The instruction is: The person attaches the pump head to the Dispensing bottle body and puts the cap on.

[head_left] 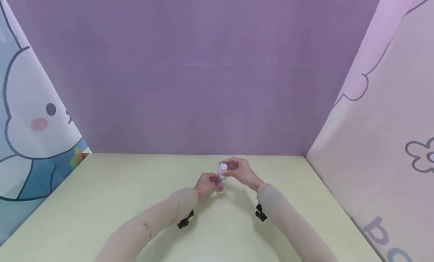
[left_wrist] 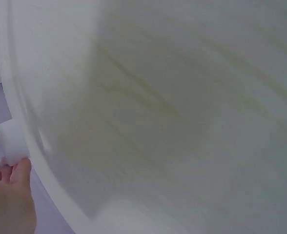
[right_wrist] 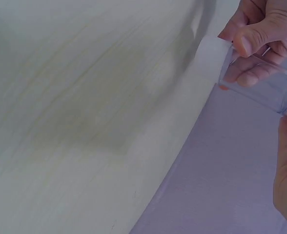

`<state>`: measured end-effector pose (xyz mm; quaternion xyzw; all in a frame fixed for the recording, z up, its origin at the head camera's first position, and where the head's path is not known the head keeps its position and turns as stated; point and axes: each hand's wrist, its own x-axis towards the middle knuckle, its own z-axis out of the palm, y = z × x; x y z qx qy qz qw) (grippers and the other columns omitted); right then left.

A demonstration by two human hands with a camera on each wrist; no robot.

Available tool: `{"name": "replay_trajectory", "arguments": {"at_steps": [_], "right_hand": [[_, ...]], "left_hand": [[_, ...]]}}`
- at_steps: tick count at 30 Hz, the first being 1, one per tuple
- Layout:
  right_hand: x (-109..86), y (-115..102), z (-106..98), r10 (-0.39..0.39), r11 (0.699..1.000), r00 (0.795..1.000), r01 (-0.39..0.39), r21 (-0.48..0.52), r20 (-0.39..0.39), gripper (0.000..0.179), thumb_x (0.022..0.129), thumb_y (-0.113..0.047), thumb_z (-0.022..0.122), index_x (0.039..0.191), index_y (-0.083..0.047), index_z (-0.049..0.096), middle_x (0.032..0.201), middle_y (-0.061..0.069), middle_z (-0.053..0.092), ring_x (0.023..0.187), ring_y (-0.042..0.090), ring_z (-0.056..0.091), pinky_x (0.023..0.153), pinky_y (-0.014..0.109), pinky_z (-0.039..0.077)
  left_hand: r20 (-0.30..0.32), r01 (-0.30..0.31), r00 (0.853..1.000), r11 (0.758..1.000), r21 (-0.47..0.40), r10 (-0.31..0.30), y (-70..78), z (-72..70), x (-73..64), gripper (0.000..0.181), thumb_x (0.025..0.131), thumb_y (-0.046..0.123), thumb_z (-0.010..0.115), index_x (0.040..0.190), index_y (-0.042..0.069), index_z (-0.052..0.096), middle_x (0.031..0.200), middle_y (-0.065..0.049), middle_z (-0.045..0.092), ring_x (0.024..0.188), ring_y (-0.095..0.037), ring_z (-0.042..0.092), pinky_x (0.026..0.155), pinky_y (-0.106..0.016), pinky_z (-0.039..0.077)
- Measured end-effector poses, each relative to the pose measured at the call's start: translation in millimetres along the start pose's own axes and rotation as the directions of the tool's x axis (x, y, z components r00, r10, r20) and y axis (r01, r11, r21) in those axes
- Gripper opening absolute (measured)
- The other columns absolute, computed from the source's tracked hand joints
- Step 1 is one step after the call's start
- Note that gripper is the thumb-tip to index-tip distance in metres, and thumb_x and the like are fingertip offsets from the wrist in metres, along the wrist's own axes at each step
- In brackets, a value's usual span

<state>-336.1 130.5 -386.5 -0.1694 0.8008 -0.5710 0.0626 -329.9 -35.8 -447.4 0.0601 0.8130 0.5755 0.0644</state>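
My left hand (head_left: 205, 185) grips a clear cylinder (right_wrist: 277, 92) with its thumb and fingers; the cylinder's white end (right_wrist: 213, 58) is at the tabletop. Right above that, my right hand (head_left: 242, 173) holds a white cylindrical piece (head_left: 222, 174) with a clear, dark-edged rim facing up. In the right wrist view the two parts line up end to end, the upper one partly cut off by the frame edge. The left wrist view catches only a white cylinder (left_wrist: 14, 141) beside the fingers at its left edge.
Both hands are over a pale yellow-green table (head_left: 135, 194). A purple panel (head_left: 210, 73) rises at its back edge, and printed side panels stand at left (head_left: 40, 141) and right (head_left: 383, 141). Black wrist mounts hang below both pale sleeves (head_left: 152, 220).
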Motion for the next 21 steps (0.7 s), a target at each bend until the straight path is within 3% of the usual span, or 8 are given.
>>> {"name": "replay_trajectory", "arguments": {"at_steps": [7, 12, 18, 21], "right_hand": [[-13.2, -22.1, 5.2, 0.011, 0.999, 0.998, -0.009, -0.042, 0.054, 0.036, 0.079, -0.005, 0.07, 0.113, -0.001, 0.059, 0.112, 0.015, 0.064, 0.103, 0.025, 0.061, 0.086, 0.033, 0.05], [-6.4, -7.2, 4.7, 0.023, 1.0, 0.997, -0.022, -0.016, 0.074, 0.038, 0.079, -0.007, 0.071, 0.115, -0.002, 0.059, 0.112, 0.015, 0.064, 0.103, 0.025, 0.061, 0.085, 0.033, 0.05], [2.5, 5.6, -1.7, 0.031, 0.999, 0.998, -0.029, -0.034, 0.062, 0.042, 0.077, -0.014, 0.073, 0.116, -0.007, 0.06, 0.114, 0.011, 0.063, 0.106, 0.026, 0.06, 0.087, 0.034, 0.05], [2.9, 4.4, -12.1, 0.042, 0.998, 0.995, -0.037, -0.057, 0.09, 0.052, 0.077, -0.018, 0.073, 0.124, -0.009, 0.053, 0.124, 0.009, 0.058, 0.116, 0.026, 0.053, 0.095, 0.039, 0.045]], "left_hand": [[-0.031, 0.029, 0.999, 0.999, 0.024, -0.029, 0.7, 2.2, -7.8, 0.038, 0.068, 0.001, 0.076, 0.102, -0.002, 0.062, 0.101, -0.013, 0.066, 0.094, -0.023, 0.061, 0.085, -0.035, 0.049], [-0.026, 0.031, 0.999, 0.998, 0.051, -0.029, 2.9, 3.3, -13.4, 0.038, 0.067, 0.0, 0.076, 0.101, -0.002, 0.06, 0.103, -0.014, 0.065, 0.097, -0.025, 0.06, 0.084, -0.036, 0.049], [-0.032, 0.012, 0.999, 0.997, 0.076, -0.009, 6.2, 8.0, -8.3, 0.042, 0.065, -0.005, 0.074, 0.103, -0.004, 0.059, 0.106, -0.018, 0.064, 0.102, -0.03, 0.059, 0.087, -0.038, 0.048], [-0.009, 0.002, 1.0, 0.994, 0.107, -0.001, 11.0, 7.1, -7.2, 0.054, 0.066, -0.005, 0.074, 0.115, -0.005, 0.054, 0.119, -0.02, 0.058, 0.11, -0.033, 0.054, 0.094, -0.042, 0.044]]}}
